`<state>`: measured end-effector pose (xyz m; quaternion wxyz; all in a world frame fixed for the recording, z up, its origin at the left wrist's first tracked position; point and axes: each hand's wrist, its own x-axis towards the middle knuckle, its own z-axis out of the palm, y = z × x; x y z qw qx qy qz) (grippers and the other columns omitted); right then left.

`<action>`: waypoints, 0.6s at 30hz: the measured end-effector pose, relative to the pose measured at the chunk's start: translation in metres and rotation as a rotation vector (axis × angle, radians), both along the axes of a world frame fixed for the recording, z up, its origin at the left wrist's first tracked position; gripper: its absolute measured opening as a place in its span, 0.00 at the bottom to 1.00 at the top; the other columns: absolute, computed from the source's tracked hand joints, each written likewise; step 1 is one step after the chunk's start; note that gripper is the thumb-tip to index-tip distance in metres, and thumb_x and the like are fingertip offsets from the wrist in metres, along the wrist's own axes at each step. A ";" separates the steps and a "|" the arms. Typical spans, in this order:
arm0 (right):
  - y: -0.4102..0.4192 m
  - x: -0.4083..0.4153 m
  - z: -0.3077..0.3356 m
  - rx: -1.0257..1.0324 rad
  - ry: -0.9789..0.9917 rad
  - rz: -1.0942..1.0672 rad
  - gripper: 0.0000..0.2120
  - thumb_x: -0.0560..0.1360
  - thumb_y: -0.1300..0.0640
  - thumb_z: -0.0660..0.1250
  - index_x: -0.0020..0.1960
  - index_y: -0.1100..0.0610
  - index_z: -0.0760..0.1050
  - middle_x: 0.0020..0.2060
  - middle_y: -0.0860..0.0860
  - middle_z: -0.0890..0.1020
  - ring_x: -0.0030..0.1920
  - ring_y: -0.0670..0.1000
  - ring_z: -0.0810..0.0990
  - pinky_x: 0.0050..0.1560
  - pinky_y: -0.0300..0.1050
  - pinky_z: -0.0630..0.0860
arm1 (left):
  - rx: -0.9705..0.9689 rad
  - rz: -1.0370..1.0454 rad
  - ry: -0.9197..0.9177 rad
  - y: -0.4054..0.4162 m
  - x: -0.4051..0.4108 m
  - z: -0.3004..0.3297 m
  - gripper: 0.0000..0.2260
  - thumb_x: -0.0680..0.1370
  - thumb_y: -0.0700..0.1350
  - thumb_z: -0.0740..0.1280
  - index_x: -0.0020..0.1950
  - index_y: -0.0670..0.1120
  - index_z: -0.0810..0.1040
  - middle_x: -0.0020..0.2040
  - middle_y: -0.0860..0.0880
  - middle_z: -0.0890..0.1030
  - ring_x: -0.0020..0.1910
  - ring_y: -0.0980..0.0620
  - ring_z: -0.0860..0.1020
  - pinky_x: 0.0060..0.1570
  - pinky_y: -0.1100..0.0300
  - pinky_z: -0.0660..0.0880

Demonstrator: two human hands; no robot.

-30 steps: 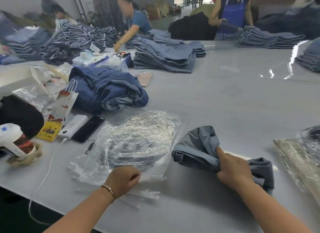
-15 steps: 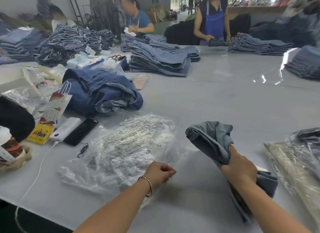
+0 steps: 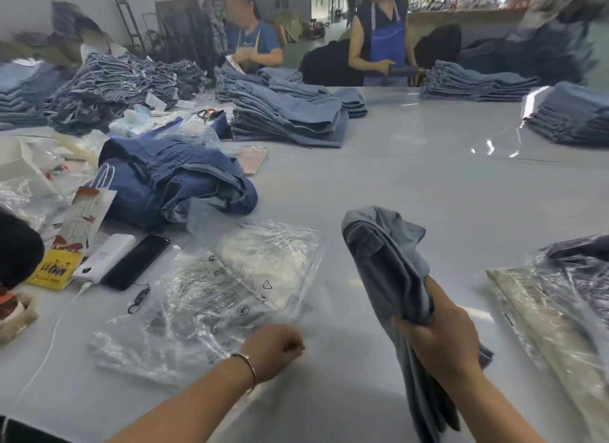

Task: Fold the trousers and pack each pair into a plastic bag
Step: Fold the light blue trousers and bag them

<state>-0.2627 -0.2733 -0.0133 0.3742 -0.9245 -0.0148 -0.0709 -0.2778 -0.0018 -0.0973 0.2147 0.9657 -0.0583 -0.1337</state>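
Grey table point(image 3: 412, 192), trousers point(image 3: 389, 264) bottom cut off

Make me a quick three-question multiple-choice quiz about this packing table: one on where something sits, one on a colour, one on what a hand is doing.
1. Where does the black phone lie?
A. left of the clear plastic bags
B. on the far jeans stack
C. under the folded trousers

2. What colour are the folded trousers in the right hand?
A. black
B. light blue-grey
C. red

3. What is the left hand doing?
A. lying flat and open
B. pinching the edge of a plastic bag
C. holding the phone

Answers: 1 A, it lies beside the white power bank; 2 B, the cloth is pale denim; 3 B, the fingers curl at the bag's edge.
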 end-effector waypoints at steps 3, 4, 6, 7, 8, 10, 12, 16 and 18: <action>0.002 -0.003 0.022 0.077 -0.110 0.099 0.20 0.63 0.55 0.74 0.53 0.48 0.74 0.35 0.46 0.82 0.38 0.57 0.80 0.37 0.51 0.75 | -0.409 0.171 0.100 0.009 0.008 0.019 0.05 0.78 0.44 0.68 0.51 0.48 0.84 0.24 0.55 0.77 0.23 0.59 0.74 0.28 0.65 0.73; 0.007 -0.006 0.030 0.101 -0.144 0.161 0.21 0.61 0.51 0.73 0.54 0.47 0.74 0.34 0.44 0.82 0.36 0.54 0.80 0.35 0.48 0.74 | -0.459 0.177 0.106 0.009 0.009 0.024 0.05 0.78 0.44 0.69 0.49 0.49 0.84 0.22 0.56 0.75 0.21 0.60 0.71 0.26 0.66 0.70; 0.020 -0.014 0.039 0.086 -0.188 0.299 0.23 0.58 0.43 0.66 0.53 0.44 0.73 0.33 0.42 0.80 0.34 0.50 0.77 0.32 0.44 0.70 | -0.458 0.161 0.136 0.009 0.012 0.031 0.06 0.77 0.44 0.70 0.40 0.49 0.83 0.21 0.56 0.73 0.21 0.61 0.68 0.26 0.68 0.67; 0.026 -0.017 0.037 0.048 -0.200 0.364 0.23 0.58 0.42 0.66 0.53 0.44 0.73 0.34 0.42 0.81 0.35 0.51 0.79 0.32 0.43 0.70 | -0.424 0.176 0.183 0.010 0.014 0.031 0.07 0.75 0.45 0.72 0.37 0.47 0.81 0.22 0.57 0.73 0.23 0.61 0.68 0.28 0.69 0.66; 0.033 -0.018 0.033 -0.005 -0.201 0.421 0.22 0.60 0.43 0.69 0.52 0.46 0.73 0.36 0.44 0.82 0.39 0.53 0.80 0.33 0.44 0.71 | -0.385 0.210 0.276 0.013 0.017 0.030 0.07 0.73 0.47 0.74 0.38 0.46 0.81 0.26 0.58 0.74 0.26 0.61 0.69 0.31 0.69 0.66; 0.043 -0.018 0.021 -0.095 -0.163 0.494 0.20 0.64 0.44 0.72 0.53 0.48 0.74 0.41 0.47 0.83 0.45 0.56 0.81 0.39 0.49 0.75 | -0.270 0.196 0.550 0.017 0.018 0.030 0.15 0.75 0.47 0.71 0.55 0.36 0.78 0.35 0.54 0.77 0.32 0.59 0.73 0.36 0.69 0.68; 0.046 -0.015 0.010 -0.129 -0.106 0.492 0.22 0.65 0.41 0.71 0.55 0.48 0.73 0.44 0.47 0.84 0.47 0.57 0.81 0.42 0.49 0.74 | -0.175 0.011 0.647 0.020 0.014 0.031 0.14 0.78 0.40 0.66 0.63 0.36 0.75 0.40 0.52 0.79 0.32 0.61 0.76 0.33 0.73 0.68; 0.030 -0.006 -0.009 -0.078 0.003 0.330 0.24 0.63 0.37 0.67 0.55 0.45 0.71 0.41 0.48 0.84 0.46 0.57 0.81 0.40 0.48 0.75 | 0.076 0.167 0.201 0.036 0.007 0.037 0.08 0.78 0.42 0.62 0.51 0.50 0.80 0.40 0.49 0.79 0.32 0.49 0.77 0.25 0.69 0.68; 0.017 0.001 -0.016 -0.090 0.077 0.221 0.23 0.65 0.47 0.70 0.58 0.44 0.70 0.42 0.49 0.84 0.47 0.60 0.80 0.41 0.49 0.75 | 0.034 0.421 0.038 0.055 0.020 0.044 0.05 0.79 0.45 0.61 0.47 0.50 0.77 0.41 0.48 0.79 0.31 0.50 0.73 0.27 0.61 0.66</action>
